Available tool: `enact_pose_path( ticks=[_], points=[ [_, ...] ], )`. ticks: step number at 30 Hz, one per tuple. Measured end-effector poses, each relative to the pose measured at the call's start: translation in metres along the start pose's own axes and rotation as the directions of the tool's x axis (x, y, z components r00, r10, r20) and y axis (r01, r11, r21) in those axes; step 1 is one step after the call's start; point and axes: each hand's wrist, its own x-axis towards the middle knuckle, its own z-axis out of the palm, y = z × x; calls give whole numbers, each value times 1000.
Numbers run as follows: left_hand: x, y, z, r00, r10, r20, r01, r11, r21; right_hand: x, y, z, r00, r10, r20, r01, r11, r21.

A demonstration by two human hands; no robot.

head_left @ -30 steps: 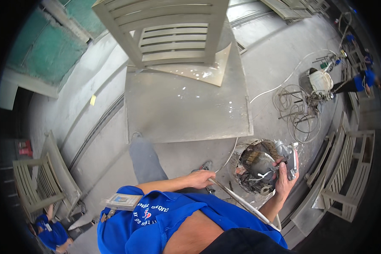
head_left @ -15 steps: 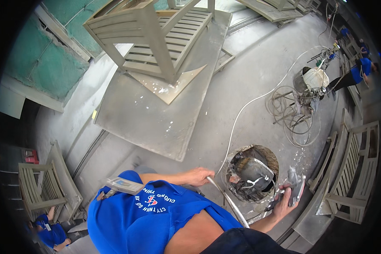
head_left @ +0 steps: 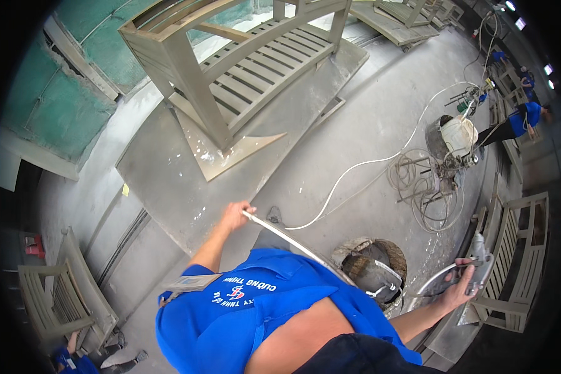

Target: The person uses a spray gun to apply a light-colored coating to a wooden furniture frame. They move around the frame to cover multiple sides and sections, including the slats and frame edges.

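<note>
Head view: The spray gun (head_left: 479,249) is at the near right, above the floor, held in the right hand (head_left: 458,289). The fingers of this hand are wrapped around the gun body, which they partly hide; trigger position cannot be told. The left hand (head_left: 235,215), left of centre, has its fingers clamped around the end portion of a pale hose (head_left: 298,244), which runs right and nearer, across the front of the shirt. Between the hands stands a round drum (head_left: 395,254) with a crusted wall; a slatted bench (head_left: 196,87) rests on a flat panel (head_left: 149,171), far left.

Handling: the gun appears to be metal, so expect a rigid, fairly heavy unit with a delicate nozzle end. Grip it by the handle, clear of the nozzle; wet residue could make it slippery. The hose should be light and flexible; support it mid-length, avoiding tight bends.
</note>
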Motion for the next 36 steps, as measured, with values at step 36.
enact_pose_path(
  ticks=[36],
  points=[
    [274,274,-72,890,-395,228,416,908,-48,608,-39,643,405,-449,797,376,876,303]
  ],
)
